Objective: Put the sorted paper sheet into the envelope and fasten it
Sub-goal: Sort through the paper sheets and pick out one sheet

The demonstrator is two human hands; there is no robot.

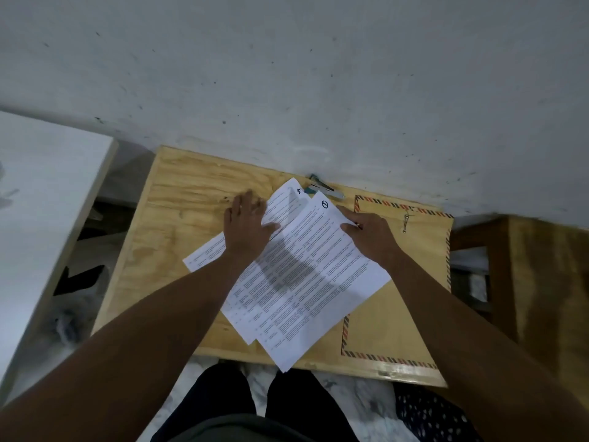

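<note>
Plywood board, pale and grainy, serves as the work surface and sits against a grey wall.

Item 1: printed paper sheets, white, several, fanned loosely across the middle of the board. I see a circled numeral on the far corner of the top sheet and a handwritten mark on the sheet beneath it. The near corner of the stack overhangs the board's front edge.

Item 2: envelope, brown with a red-and-dark striped border, lying flat at the right side of the board. The sheets' right edge overlaps its left part. A string fastener shows near its far end.

Item 3: stapler, metallic with a teal body, at the far edge of the board, just beyond the sheets' far corners.

Item 4: left hand, fingers straight and spread, palm down, resting on the lower sheets at the stack's left side, gripping nothing.

Item 5: right hand, fingers extended, lying on the top sheet's far right corner. I cannot tell whether it pinches the edge or only presses.

Item 6: white tabletop at far left, apart from the board. Wooden furniture at far right. I note dark trousers at the bottom edge.
</note>
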